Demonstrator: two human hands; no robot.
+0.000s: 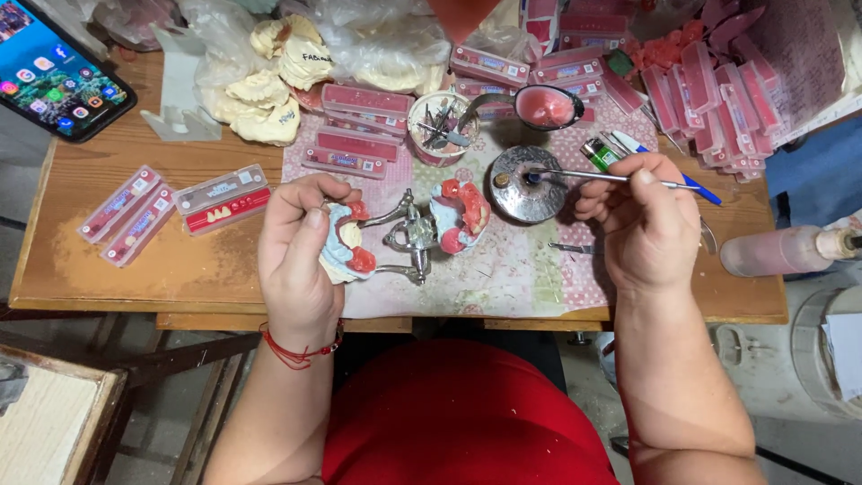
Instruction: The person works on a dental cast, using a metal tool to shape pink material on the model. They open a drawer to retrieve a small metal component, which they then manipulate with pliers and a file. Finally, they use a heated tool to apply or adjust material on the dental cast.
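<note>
— On the patterned cloth (pixel 503 269) at the middle of the wooden table (pixel 180 260), what sits in the left hand (pixel 301 247)?

— One half of a metal dental articulator (pixel 409 238), opened flat. The left hand's fingers curl over a plaster cast with pink wax (pixel 346 247) on that half; the thumb lies along the near side, and the cast shows just past the fingertips, toward the hinge.

— And the other half?

— It lies free on the cloth, just right of the hinge, carrying a 2nd cast with pink wax (pixel 460 216). No finger touches it.

— The right hand (pixel 646 224)?

— Its fingers are pressed together, pinching a thin metal instrument (pixel 584 177) near its rear end. The tip reaches left onto a round metal burner (pixel 525 184), well clear of both casts.

— Around them?

— Pink strip cards of teeth (pixel 220 199) lie to the left, a cup of tools (pixel 440 126) behind, a phone (pixel 58 67) at the far left corner.
</note>
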